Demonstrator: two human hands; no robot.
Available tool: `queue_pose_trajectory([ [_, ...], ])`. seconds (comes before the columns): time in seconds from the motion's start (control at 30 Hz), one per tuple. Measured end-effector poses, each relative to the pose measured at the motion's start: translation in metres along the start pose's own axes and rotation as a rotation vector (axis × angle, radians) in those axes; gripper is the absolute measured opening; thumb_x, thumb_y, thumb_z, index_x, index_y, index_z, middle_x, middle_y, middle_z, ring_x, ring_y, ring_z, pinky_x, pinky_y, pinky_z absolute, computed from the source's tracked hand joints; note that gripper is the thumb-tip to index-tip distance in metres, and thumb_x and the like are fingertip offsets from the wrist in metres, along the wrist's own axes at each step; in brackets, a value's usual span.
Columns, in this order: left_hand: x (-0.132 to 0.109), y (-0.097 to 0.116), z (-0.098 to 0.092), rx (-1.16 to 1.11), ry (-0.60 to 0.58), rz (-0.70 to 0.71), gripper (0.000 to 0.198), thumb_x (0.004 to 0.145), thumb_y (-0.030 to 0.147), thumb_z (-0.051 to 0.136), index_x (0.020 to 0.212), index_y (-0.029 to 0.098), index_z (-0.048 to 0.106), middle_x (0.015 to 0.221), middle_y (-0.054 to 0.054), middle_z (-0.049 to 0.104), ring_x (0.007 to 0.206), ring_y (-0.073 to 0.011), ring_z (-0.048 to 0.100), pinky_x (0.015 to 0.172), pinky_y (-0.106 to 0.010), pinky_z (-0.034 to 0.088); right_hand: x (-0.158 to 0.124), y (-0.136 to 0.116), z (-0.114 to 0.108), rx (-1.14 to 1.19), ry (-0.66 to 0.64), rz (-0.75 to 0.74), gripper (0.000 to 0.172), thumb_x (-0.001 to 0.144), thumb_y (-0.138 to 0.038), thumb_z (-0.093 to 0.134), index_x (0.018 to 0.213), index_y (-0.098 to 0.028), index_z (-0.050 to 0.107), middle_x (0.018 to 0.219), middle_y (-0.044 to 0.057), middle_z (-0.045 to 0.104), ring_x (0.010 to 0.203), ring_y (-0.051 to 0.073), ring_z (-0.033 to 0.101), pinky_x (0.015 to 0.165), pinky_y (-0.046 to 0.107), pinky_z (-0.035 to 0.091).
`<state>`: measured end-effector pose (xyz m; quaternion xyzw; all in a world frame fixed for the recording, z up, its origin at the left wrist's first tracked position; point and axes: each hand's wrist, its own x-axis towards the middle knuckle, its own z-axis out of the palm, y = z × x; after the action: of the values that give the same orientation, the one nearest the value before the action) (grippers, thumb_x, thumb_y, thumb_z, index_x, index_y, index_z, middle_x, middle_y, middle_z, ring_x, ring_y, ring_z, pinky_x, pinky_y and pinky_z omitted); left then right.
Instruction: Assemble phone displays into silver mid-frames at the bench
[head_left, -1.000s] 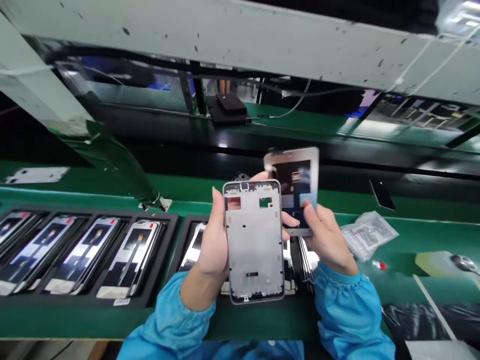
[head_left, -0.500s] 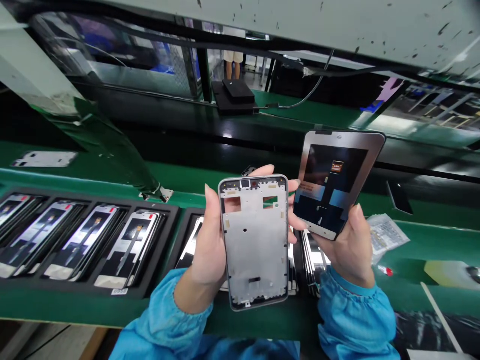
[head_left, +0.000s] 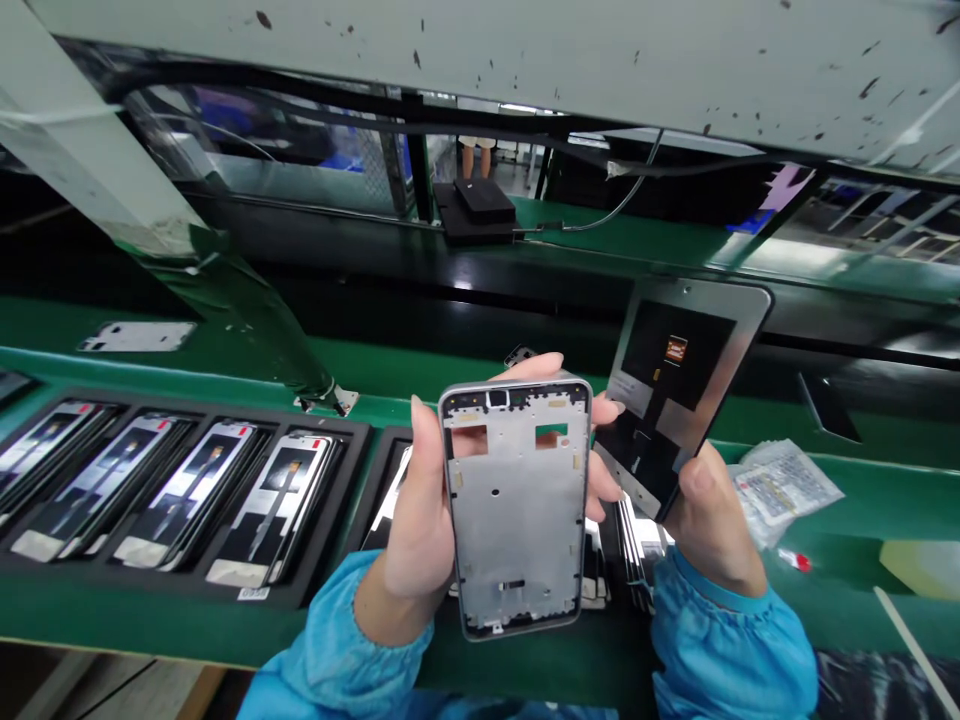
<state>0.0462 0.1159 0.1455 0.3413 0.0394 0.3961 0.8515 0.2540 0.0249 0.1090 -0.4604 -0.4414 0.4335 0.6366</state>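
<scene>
holding: metal frame (head_left: 517, 500), upright above the bench (head_left: 870, 530), clamped by its edges in the left hand (head_left: 420, 520) grip; display panel (head_left: 675, 400), tilted just right of it, clamped at its lower corner in the right hand (head_left: 712, 530) grip. edge-only contact is judged safest for both.

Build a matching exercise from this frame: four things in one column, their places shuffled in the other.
1 metal frame
2 screen panel
3 black tray
4 plastic bag

A on the bench, far right
B in the left hand
C on the bench, left of both hands
D in the right hand

Pairs: 1-B; 2-D; 3-C; 4-A
</scene>
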Motion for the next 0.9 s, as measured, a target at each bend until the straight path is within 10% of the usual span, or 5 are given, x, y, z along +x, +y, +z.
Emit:
queue_pose_trajectory([
  [0.37, -0.005, 0.003, 0.018, 0.026, 0.132, 0.007, 0.074, 0.11, 0.081, 0.053, 0.165, 0.034, 0.066, 0.131, -0.014, 0.085, 0.083, -0.0311, 0.081, 0.08, -0.054, 0.07, 0.008, -0.005, -0.006, -0.102, 0.0, -0.164, 0.056, 0.1, -0.069, 0.084, 0.139, -0.03, 0.074, 0.111, 0.011, 0.085, 0.09, 0.034, 0.086, 0.078, 0.051, 0.077],
  [0.9, 0.003, 0.002, 0.016, -0.001, 0.156, 0.065, 0.068, 0.109, 0.083, 0.056, 0.145, 0.03, 0.078, 0.132, -0.012, 0.084, 0.084, -0.0272, 0.081, 0.077, -0.048, 0.073, 0.005, -0.001, -0.017, -0.244, 0.034, -0.295, 0.059, 0.097, -0.059, 0.093, 0.148, -0.032, 0.079, 0.141, 0.014, 0.079, 0.107, 0.035, 0.084, 0.095, 0.057, 0.075],
])
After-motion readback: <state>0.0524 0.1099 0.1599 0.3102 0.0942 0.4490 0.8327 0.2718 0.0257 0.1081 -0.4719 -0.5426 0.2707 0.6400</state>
